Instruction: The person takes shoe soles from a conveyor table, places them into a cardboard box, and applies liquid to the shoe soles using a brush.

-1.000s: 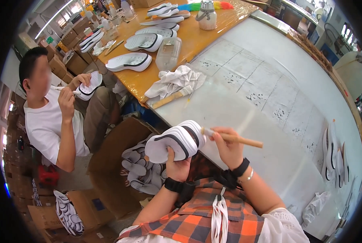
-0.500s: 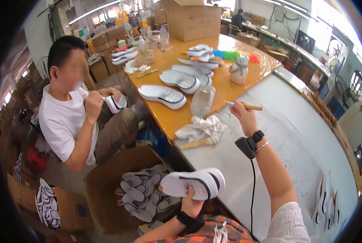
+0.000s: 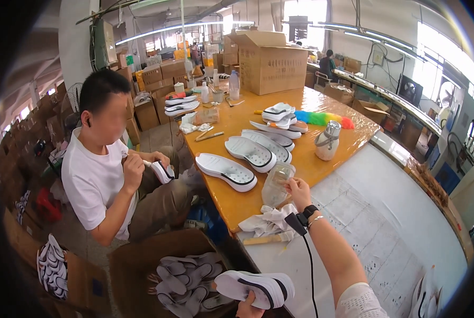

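far: cardboard box (image 3: 271, 61) on desk (image 3: 311, 159) | middle: rainbow duster (image 3: 322, 117) | left: seated co-worker (image 3: 104, 175) | near left: carton of soles (image 3: 186, 273)

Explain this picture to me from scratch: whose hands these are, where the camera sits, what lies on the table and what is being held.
There is no machine here: a person wears a wide-angle camera on the head, looking down, so straight edges bend near the rim. The right hand reaches out to a clear plastic jar on the yellow table. The left hand, at the bottom edge, holds a white shoe sole with a dark stripe. On the table lie more white soles, a crumpled cloth, a metal bottle and a rainbow duster. A co-worker sits to the left, working on another sole. A cardboard box of soles stands below.
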`<state>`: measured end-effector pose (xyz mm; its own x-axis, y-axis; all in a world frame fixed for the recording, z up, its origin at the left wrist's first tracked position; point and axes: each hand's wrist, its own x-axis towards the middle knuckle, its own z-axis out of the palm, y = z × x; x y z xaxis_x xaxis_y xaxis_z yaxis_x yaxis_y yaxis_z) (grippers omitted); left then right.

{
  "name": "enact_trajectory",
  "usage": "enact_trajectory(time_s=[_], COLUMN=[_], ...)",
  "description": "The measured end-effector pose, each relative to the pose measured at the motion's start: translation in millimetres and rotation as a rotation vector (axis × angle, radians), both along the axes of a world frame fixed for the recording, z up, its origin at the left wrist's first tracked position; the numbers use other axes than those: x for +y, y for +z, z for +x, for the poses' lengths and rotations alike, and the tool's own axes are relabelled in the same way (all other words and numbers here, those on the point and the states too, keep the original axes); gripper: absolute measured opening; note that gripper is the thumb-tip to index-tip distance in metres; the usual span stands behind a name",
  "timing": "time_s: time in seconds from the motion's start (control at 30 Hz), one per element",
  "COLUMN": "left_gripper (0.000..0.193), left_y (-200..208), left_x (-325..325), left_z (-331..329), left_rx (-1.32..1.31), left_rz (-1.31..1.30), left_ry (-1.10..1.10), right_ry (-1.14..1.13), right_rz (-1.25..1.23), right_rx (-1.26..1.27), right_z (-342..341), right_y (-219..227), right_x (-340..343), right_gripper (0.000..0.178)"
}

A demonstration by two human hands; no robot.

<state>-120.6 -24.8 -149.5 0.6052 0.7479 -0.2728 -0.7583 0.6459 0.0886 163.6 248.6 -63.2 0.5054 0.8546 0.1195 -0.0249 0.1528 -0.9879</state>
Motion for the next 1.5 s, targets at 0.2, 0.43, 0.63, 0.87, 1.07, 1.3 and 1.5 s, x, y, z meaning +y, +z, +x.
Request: enact_trajectory(time_s=[0.2, 0.43, 0.63, 0.87, 1.07, 1.3, 1.5], left_gripper=[0.04, 0.042, 0.036, 0.043, 0.046, 0.055, 0.068], left_y=[4.5, 5.2, 3.7, 36.1, 52.5, 60.2, 70.6], left_x=[5.1, 8.5, 13.1, 9.1, -6.3, 7.0, 9.5], left_z=[6.9, 7.6, -0.3, -13.9, -25.0, -33.3, 6.8], left_rx=[0.123, 0.135, 0.117, 0.102, 0.033, 0.202, 0.049], left_rz=[-0.046, 0.031, -0.055, 0.001, 0.096, 0.351, 0.28], left_ry=[0.104, 0.077, 0.021, -0.073, -0.152, -0.33, -0.454], right_ry=[-0.042, -0.022, 0.091, 0.112, 0.466, 0.529, 0.306], right_rz=[0.068, 0.145, -0.048, -0.009, -0.2, -0.278, -0.366], right_rx=[-0.228, -0.303, -0.995, -1.227, -1.082, -1.0, -0.599], right_z=[0.9, -14.9, -47.7, -59.0, -42.9, -6.1, 39.2], right_y=[36.8, 57.4, 35.8, 23.5, 12.4, 71.6, 169.2], right_x=[-46.4, -185.4, -290.4, -307.5, -284.1, -405.9, -550.1], right_gripper=[0.027, 0.023, 0.027, 0.027, 0.047, 0.032, 0.037])
